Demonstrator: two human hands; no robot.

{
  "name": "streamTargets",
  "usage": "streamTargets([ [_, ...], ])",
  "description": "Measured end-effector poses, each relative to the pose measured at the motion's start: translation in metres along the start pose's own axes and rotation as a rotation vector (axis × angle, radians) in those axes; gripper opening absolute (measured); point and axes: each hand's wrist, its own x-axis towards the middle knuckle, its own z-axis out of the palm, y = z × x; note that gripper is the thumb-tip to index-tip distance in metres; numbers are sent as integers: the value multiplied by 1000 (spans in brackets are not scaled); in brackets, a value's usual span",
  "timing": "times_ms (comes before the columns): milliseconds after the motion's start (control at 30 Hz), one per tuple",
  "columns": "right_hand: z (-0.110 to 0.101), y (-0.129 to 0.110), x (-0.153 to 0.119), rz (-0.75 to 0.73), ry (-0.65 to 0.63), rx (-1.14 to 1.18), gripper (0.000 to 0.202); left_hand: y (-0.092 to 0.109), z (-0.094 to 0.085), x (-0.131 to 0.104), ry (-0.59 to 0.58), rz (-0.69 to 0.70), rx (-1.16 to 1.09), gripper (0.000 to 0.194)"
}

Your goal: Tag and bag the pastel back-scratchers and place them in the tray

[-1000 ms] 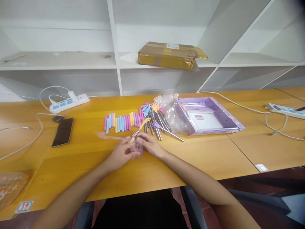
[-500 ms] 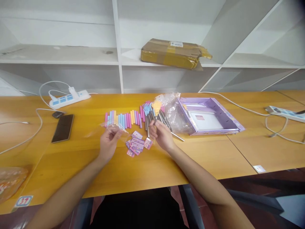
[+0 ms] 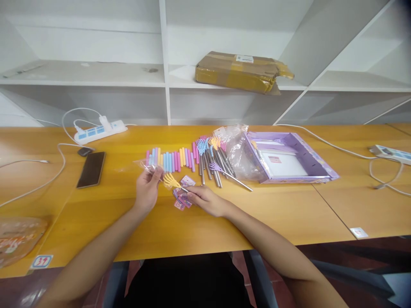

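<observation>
My left hand [image 3: 147,191] pinches a clear plastic bag [image 3: 143,163] that spreads out to the left. My right hand [image 3: 207,200] grips the metal shaft of a back scratcher with a yellow claw head [image 3: 171,181]; the head points left, at the bag's edge close to my left fingers. Under it lie small printed cards [image 3: 187,181], partly hidden by my right hand. A row of coloured handle grips [image 3: 170,161] lies behind my hands. Right of them is a pile of back scratchers [image 3: 212,158], with a purple-headed back scratcher [image 3: 236,180] lying across its front.
A purple open box [image 3: 316,164] stands on the right, with crumpled clear plastic [image 3: 237,154] beside it. On the left are a phone [image 3: 91,170] and a white power strip [image 3: 102,131]. A taped carton [image 3: 237,72] sits on the shelf behind.
My right hand has drawn the yellow back scratcher from the pile leftward and toward me, up to the bag. My left hand keeps holding the bag. The view has shifted slightly.
</observation>
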Motion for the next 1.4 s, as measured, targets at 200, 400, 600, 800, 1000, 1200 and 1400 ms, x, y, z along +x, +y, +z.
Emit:
streamTargets([
  [200, -1, 3, 0, 20, 19, 75, 48, -6, 2, -5, -29, -134, -54, 46],
  [400, 6, 15, -1, 94, 95, 265, 61, -15, -1, -14, -234, -190, 47, 42],
  [600, 8, 14, -1, 119, 62, 391, 69, -16, 2, -18, -214, -198, 41, 39],
  [800, -8, 3, 0, 152, 91, 300, 46, 5, -3, 9, 34, -70, -165, 38],
  [1000, -5, 9, 0, 144, 75, 268, 45, -5, -2, -4, -134, -180, -23, 38],
  [1200, -1, 14, 0, 131, 115, 378, 42, -13, 3, -12, -196, -230, 10, 40],
  [1400, -10, 18, 1, 176, 192, 451, 41, -3, 3, -2, -66, -243, -106, 43],
])
